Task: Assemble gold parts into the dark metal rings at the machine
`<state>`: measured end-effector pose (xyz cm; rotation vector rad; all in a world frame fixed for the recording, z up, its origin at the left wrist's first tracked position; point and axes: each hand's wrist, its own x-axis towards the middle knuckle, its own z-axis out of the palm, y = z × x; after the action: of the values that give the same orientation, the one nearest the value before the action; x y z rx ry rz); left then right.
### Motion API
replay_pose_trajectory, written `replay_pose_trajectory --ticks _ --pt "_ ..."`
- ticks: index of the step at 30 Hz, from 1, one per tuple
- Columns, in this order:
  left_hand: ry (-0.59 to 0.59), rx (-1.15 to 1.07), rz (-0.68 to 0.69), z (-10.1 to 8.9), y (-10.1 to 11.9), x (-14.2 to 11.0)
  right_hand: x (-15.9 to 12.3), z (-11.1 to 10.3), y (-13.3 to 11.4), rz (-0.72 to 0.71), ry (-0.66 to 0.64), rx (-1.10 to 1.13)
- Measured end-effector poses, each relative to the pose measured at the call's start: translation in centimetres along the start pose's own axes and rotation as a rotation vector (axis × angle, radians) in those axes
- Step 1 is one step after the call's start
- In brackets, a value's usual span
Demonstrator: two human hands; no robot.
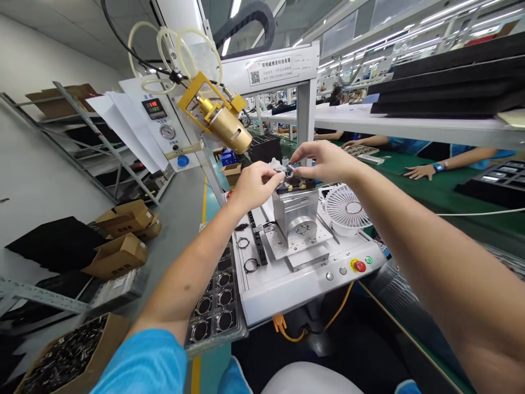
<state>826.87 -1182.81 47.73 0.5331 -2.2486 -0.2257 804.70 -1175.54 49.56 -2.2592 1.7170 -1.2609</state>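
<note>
Both hands meet above the metal fixture block (pixel 296 210) on the machine's white base. My left hand (pixel 258 187) is closed in a pinch at the block's top left edge; what it grips is too small to tell. My right hand (pixel 326 161) comes in from the other side, its thumb and fingers closed around a small part I cannot make out. A crumpled white piece (pixel 276 163) shows between the hands. Dark clamp pieces with yellowish spots (pixel 296 187) lie on top of the block, just under my fingers.
A gold dispensing head (pixel 227 127) hangs above left of my hands. Right of the block stands a white fan (pixel 348 208); a red stop button (pixel 359 266) is in front. Thin rings (pixel 251 265) lie on the base. A tray of round watch-like parts (pixel 213 323) sits left. Co-workers' arms (pixel 455 161) rest farther right.
</note>
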Motion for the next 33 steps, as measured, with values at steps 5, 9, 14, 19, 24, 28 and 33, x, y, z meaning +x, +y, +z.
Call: replay_pose_trajectory --ticks 5,9,14,19,24,28,33 --pt "-0.226 0.130 -0.087 2.1 0.1 2.9 -5.0 -1.5 0.7 0.050 0.258 0.116" --pt "-0.175 0.099 -0.064 2.8 0.6 2.9 -11.5 -2.2 0.5 0.109 0.310 0.237" --pt "-0.097 0.113 -0.108 3.1 1.3 2.2 -19.2 -0.7 1.1 0.276 0.342 0.318" --pt "-0.281 -0.011 0.039 1.2 0.8 2.4 -24.6 1.6 2.8 0.493 0.290 0.335" --pt "-0.458 -0.034 0.031 -0.1 0.1 4.1 -27.0 3.1 3.7 0.591 0.285 0.397" --pt "-0.433 0.039 -0.002 0.1 0.8 4.7 -27.2 3.6 3.3 0.593 0.290 0.422" --pt "-0.319 0.170 -0.043 0.8 2.3 4.1 -27.6 4.2 2.8 0.596 0.264 0.435"
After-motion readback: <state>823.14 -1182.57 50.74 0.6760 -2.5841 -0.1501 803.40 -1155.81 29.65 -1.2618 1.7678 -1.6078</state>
